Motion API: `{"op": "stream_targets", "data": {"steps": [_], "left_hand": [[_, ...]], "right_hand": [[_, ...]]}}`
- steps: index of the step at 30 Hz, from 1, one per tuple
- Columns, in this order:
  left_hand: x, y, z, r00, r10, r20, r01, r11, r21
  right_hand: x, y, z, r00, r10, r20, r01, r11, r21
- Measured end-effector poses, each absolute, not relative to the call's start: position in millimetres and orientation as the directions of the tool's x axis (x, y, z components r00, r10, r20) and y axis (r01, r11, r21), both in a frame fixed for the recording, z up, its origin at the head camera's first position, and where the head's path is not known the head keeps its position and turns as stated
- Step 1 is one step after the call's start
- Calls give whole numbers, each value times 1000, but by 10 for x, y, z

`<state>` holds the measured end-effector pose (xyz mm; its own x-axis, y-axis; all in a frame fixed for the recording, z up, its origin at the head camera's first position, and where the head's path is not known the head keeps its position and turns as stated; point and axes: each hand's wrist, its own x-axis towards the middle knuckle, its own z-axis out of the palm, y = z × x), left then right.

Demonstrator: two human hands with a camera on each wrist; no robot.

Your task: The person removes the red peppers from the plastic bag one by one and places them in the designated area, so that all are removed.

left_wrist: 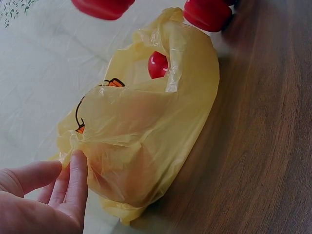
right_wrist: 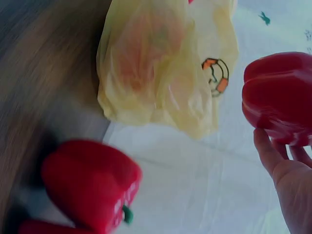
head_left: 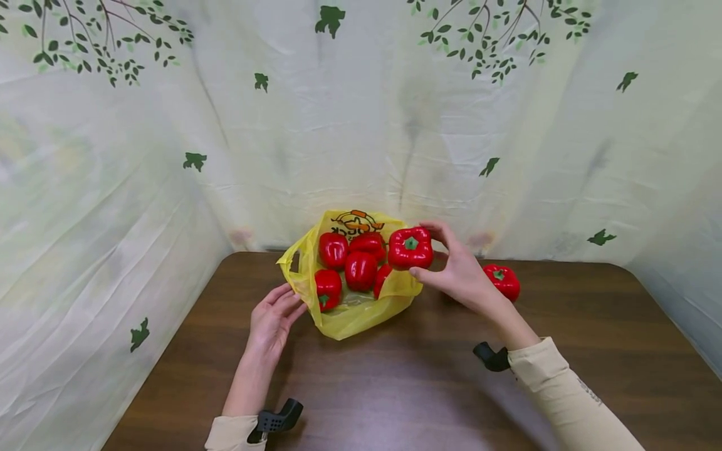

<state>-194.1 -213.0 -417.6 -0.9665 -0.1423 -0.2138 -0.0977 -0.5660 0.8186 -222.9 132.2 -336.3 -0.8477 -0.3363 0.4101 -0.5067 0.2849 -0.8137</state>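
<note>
A yellow plastic bag stands open-mouthed on the table with several red bell peppers inside. At its left side my left hand pinches the bag's edge between thumb and fingers, as the left wrist view also shows. My right hand grips another red bell pepper above the bag's right rim, its green stem facing the head camera. In the right wrist view this pepper is held up beside the bag, the fingers under it.
To the right, behind the right forearm, a red bell pepper lies on the brown wooden table. Part of another red pepper shows at the bottom of the right wrist view. A pale leaf-patterned cloth hangs at the table's back edge.
</note>
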Motion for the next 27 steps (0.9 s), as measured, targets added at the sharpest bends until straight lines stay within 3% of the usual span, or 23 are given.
{"op": "stream_targets", "data": {"steps": [20, 27], "left_hand": [[-1942, -2132, -4184, -965, -147, -216, -95, -575, 813], [-1935, -2132, -4182, -965, -152, -214, -88, -583, 808]], "right_hand": [[-2063, 2277, -3330, -882, -264, 391, -453, 241, -859], [-2010, 2634, -3330, -893, -228, 387, -443, 300, -845]]}}
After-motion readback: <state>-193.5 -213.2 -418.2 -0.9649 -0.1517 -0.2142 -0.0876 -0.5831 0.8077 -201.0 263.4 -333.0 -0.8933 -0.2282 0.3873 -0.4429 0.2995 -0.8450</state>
